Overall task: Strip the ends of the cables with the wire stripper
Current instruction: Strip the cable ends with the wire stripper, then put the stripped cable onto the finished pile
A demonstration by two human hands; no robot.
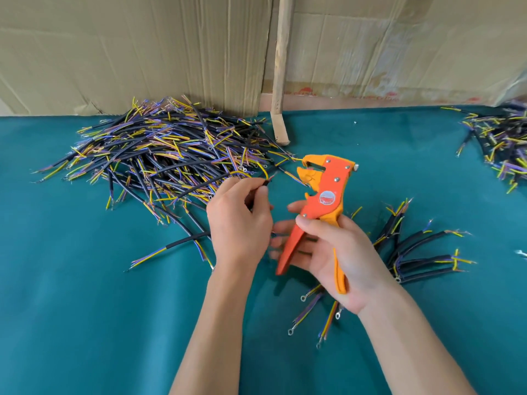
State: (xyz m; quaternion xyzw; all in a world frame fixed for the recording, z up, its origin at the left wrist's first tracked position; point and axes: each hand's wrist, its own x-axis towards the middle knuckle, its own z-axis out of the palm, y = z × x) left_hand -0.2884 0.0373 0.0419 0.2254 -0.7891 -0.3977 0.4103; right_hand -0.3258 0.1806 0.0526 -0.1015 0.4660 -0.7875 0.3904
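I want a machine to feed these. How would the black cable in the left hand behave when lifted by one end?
Likely bendy, not limp: the black cable arcs smoothly from the left hand. Probably light, since fingers alone pinch it. Its thin yellow core curls, so the loose ends would probably flop.

Teal cloth table [85, 309]; cardboard wall [128, 52] behind; wooden stick [281, 67] leaning.

Both bare forearms reach forward from the bottom edge. The left hand [238, 220] shows its back, fingers curled and pinching near the thumb tip. The right hand [333, 258] lies palm up, thumb pressed forward and fingers curled loosely, just beside the left
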